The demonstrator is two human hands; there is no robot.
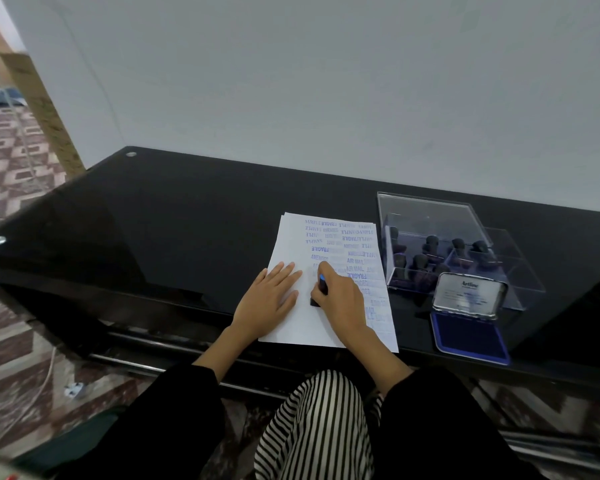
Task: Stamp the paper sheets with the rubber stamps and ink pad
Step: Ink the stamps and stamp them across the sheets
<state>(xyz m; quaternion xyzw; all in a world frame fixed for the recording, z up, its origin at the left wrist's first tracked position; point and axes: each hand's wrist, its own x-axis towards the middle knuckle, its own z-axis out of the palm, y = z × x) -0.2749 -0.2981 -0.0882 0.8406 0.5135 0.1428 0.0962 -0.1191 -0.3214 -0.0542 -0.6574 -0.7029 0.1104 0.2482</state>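
White paper sheets (293, 244) lie stacked on the black glass table (174, 216), their right half covered with blue stamped words. My left hand (269, 299) rests flat on the sheet's left side, fingers straight. My right hand (342, 299) grips a black rubber stamp (319, 292) with a blue top, its base down on the paper near the middle. An open ink pad (470, 332), blue with a metal lid raised, sits to the right of the sheets.
A clear plastic box (430, 220) holding several dark-handled stamps stands behind the ink pad, with its lid open. A white wall rises right behind the table. The table's front edge runs just below the paper, with patterned floor to the left.
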